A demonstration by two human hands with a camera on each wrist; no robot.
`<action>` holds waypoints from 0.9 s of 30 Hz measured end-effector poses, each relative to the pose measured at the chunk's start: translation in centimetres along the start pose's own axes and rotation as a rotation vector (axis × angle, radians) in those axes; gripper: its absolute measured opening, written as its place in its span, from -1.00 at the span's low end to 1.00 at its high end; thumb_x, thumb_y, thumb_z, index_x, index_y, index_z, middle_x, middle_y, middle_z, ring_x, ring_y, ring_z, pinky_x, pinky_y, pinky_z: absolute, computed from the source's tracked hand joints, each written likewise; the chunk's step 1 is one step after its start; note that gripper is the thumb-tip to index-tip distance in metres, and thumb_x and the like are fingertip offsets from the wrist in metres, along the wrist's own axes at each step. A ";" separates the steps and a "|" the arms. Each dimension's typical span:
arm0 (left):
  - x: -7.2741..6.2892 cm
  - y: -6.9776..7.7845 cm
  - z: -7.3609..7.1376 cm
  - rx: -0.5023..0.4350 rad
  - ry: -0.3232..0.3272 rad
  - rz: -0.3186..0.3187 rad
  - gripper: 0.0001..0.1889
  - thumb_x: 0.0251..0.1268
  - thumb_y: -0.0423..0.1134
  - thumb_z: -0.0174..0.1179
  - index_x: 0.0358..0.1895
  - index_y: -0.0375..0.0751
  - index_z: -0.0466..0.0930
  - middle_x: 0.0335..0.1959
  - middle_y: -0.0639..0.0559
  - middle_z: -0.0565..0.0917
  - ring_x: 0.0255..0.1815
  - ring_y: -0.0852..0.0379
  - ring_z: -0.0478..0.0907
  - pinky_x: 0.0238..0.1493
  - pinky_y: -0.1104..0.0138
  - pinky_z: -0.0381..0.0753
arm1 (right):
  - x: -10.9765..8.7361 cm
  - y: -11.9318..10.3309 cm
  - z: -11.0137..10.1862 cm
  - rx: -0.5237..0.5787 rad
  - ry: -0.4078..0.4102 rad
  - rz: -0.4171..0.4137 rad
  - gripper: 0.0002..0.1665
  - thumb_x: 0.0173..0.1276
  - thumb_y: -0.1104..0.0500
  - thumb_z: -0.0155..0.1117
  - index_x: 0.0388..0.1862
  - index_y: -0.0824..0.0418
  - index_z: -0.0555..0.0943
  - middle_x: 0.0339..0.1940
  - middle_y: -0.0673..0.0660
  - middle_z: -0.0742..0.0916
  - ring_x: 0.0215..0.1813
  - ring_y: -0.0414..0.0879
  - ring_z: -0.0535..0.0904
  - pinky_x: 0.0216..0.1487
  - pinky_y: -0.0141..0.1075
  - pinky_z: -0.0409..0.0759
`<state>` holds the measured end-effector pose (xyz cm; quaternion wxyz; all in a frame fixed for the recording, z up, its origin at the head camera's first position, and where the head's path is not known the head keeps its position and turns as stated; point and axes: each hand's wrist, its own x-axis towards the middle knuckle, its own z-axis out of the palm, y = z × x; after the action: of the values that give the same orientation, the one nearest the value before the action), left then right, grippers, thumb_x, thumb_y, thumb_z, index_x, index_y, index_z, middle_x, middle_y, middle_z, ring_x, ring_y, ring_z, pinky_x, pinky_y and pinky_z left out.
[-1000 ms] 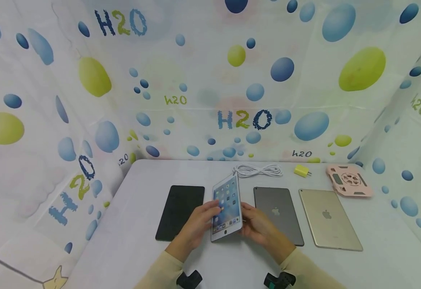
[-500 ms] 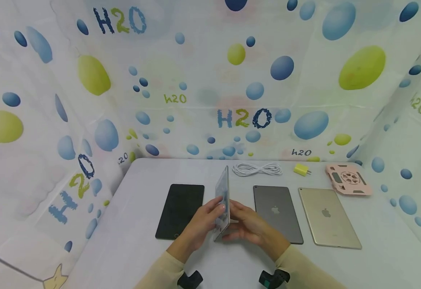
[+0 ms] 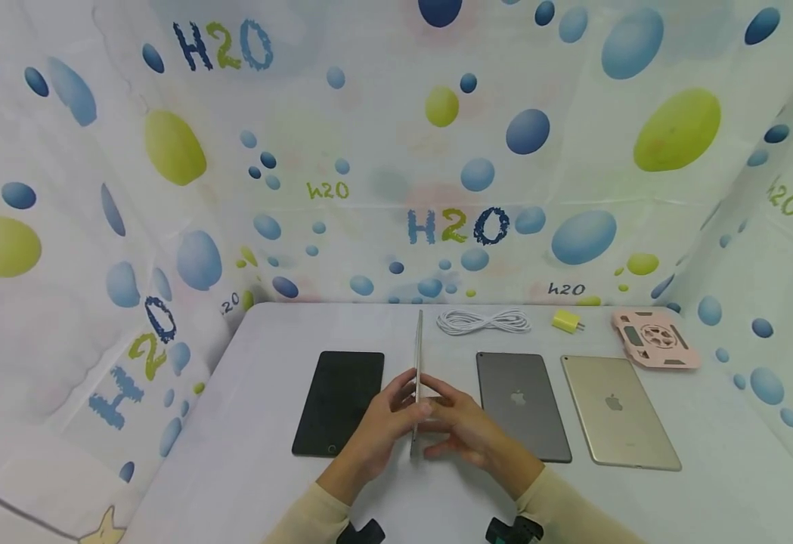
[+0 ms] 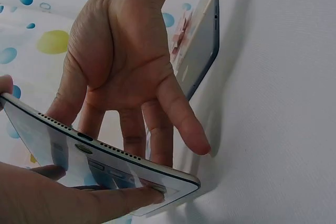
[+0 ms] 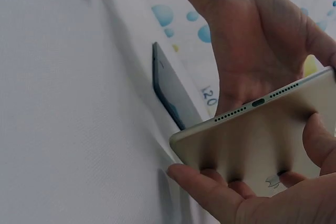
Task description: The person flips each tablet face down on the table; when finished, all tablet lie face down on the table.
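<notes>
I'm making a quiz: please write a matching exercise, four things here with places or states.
1. Tablet with gold metal back
2. Thin white cord
3. Small yellow plug
4. Rectangular black-screened tablet

A. Lying screen up
B. Held between left hand and right hand
C. Between cord and pink slotted case
D. Looped into a bundle

Pairs: 1B, 2D, 3C, 4A

Glossy tablet screen [image 4: 115, 172], matt metal back [image 5: 257, 140]
</notes>
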<state>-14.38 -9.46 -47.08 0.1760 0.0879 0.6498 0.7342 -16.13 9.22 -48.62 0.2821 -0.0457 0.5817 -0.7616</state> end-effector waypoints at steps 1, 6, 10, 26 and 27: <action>-0.1 -0.1 0.0 -0.010 -0.001 0.007 -0.15 0.39 -0.02 0.26 0.64 -0.10 0.04 0.63 -0.28 0.09 0.63 -0.33 -0.01 0.50 -0.20 0.18 | 0.0 0.0 0.0 -0.020 0.004 -0.003 -0.12 0.46 0.02 0.34 0.65 -0.01 0.18 0.47 0.38 0.40 0.24 0.26 0.59 -0.03 0.30 0.64; -0.2 -0.3 0.2 -0.107 0.010 0.068 -0.15 0.34 -0.19 0.24 0.64 -0.07 0.04 0.61 -0.25 0.15 0.60 -0.29 0.10 0.44 -0.20 0.29 | -0.1 -0.1 -0.1 -0.156 0.063 -0.054 -0.15 0.38 0.01 0.42 0.60 -0.05 0.30 0.49 0.31 0.40 0.28 0.24 0.54 -0.01 0.25 0.64; 0.0 -0.6 0.6 -0.220 0.022 0.127 -0.16 0.30 -0.35 0.14 0.65 -0.09 0.03 0.59 -0.28 0.17 0.58 -0.34 0.12 0.41 -0.29 0.24 | -0.1 -0.6 -0.2 -0.194 0.095 -0.110 -0.18 0.34 0.11 0.46 0.54 0.09 0.39 0.51 0.32 0.40 0.33 0.28 0.51 0.04 0.26 0.64; -0.2 0.0 0.4 -0.555 0.090 0.210 -0.16 0.24 -0.54 -0.19 0.66 -0.07 -0.02 0.63 -0.18 0.10 0.58 -0.22 0.15 0.39 -0.05 0.39 | 0.0 -0.2 -1.4 -0.071 0.407 -0.145 -0.30 0.34 0.44 0.27 0.46 0.42 0.36 0.17 0.33 0.61 -0.13 -0.07 0.66 -0.20 -0.22 0.64; -0.2 0.0 0.4 -0.566 0.085 0.206 -0.16 0.25 -0.55 -0.20 0.66 -0.08 -0.04 0.63 -0.18 0.09 0.59 -0.21 0.13 0.41 -0.06 0.38 | 0.1 -0.1 -1.5 -0.046 0.425 -0.146 -0.34 0.35 0.45 0.26 0.43 0.46 0.37 0.08 0.30 0.65 -0.17 -0.11 0.65 -0.23 -0.26 0.62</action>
<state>-14.09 -9.18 -46.97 0.0908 0.0700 0.4136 0.9032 -16.86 10.51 -49.01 0.0962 0.0674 0.6403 -0.7591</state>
